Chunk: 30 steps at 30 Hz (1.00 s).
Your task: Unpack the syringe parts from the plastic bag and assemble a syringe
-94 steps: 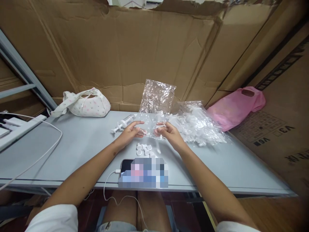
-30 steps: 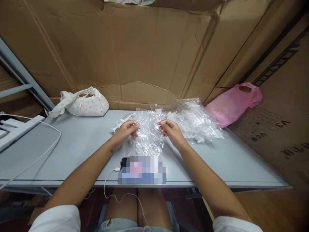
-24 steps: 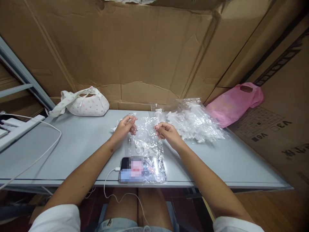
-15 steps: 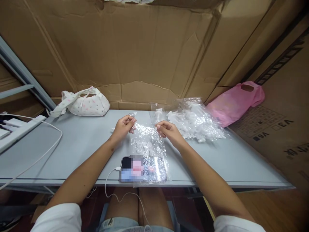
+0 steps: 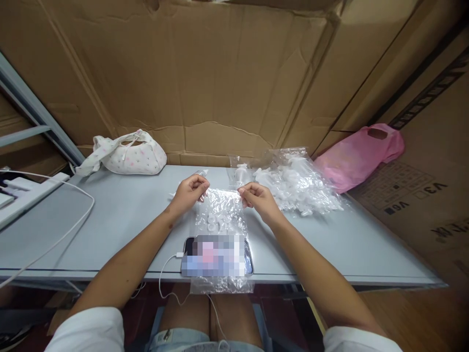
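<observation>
A clear plastic bag [image 5: 223, 205] with several small white round pieces inside is stretched between my hands. My left hand [image 5: 191, 191] pinches its far left corner, and my right hand [image 5: 257, 197] pinches the far right corner. The near part of the bag lies over a phone [image 5: 249, 261] and hangs past the table's front edge. Just beyond my left fingers, a small clear item with a white tip [image 5: 203, 172] is partly hidden. Behind my right hand, a small clear bag [image 5: 240, 170] holds a white-topped item.
A large clear bag of white plastic parts [image 5: 296, 186] lies on the grey table [image 5: 120, 215], right of my hands. Beyond it is a pink bag [image 5: 359, 156]. A white patterned pouch [image 5: 137, 156] sits back left, with a power strip [image 5: 32, 198] and cable at far left. Cardboard [image 5: 220, 73] walls the back.
The clear bag has been drawn straighter and flatter between my hands, and its near end now reaches further past the table edge. Both hands have shifted very slightly right.
</observation>
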### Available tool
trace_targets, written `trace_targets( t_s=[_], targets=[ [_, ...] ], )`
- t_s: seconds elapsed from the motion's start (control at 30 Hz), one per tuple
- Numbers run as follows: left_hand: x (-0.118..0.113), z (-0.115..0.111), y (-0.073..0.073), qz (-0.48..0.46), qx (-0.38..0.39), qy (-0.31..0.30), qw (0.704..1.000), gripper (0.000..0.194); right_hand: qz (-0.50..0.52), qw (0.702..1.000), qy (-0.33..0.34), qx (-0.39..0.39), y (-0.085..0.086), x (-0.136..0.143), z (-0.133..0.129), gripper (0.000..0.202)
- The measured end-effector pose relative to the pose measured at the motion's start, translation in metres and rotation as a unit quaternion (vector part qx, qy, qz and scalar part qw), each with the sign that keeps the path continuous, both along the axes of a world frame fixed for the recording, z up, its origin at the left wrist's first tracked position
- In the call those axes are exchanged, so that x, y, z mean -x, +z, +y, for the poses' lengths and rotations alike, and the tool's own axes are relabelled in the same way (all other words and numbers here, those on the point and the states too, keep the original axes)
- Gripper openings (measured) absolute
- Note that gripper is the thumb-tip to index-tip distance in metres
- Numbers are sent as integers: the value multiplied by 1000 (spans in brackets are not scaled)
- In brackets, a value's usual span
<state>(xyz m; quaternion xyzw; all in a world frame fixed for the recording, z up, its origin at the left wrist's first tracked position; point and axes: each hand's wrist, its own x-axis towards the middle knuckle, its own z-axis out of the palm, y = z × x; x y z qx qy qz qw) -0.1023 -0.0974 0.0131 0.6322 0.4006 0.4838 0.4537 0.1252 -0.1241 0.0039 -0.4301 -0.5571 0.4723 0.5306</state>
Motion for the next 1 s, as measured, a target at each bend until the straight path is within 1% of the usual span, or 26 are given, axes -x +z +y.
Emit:
trace_targets(
  t_s=[0.2, 0.37, 0.5, 0.6, 0.67, 0.77, 0.83, 0.87, 0.9, 0.93, 1.0],
  targets=[
    [1, 0, 1, 12, -6, -22, 1000, 29, -3, 1000, 21, -3, 3, -2, -1, 32],
    [0, -4, 1, 40, -23, -58, 997, 24, -11, 999, 35, -5, 2, -2, 0, 32],
    [1, -2, 0, 35, -42, -53, 997, 22, -21, 1000, 21, -5, 0, 0, 3, 37],
    [2, -2, 0, 24, -42, -55, 997, 22, -27, 1000, 0, -9, -1, 0, 4, 38],
    [3, -2, 2, 20, -18, -68, 997, 24, -17, 999, -29, -19, -1, -3, 5, 38],
    [5, -4, 4, 47, 46, -130, 989, 35, 16, 995, -89, -40, -1, -8, 7, 38],
    [6, -4, 4, 76, 67, -162, 982, 33, 39, 991, -121, -50, 0, -11, 8, 39],
    [6, -4, 4, 81, 66, -159, 982, 32, 51, 989, -126, -52, 0, -12, 8, 42],
    [6, -3, 4, 77, 61, -143, 985, 32, 61, 989, -121, -50, 1, -11, 8, 46],
    [6, -1, 3, 66, 52, -119, 989, 32, 68, 991, -106, -44, 2, -10, 7, 50],
    [7, 3, 3, 34, 37, -73, 996, 34, 60, 997, -51, -19, 2, -7, 5, 57]
  ],
)
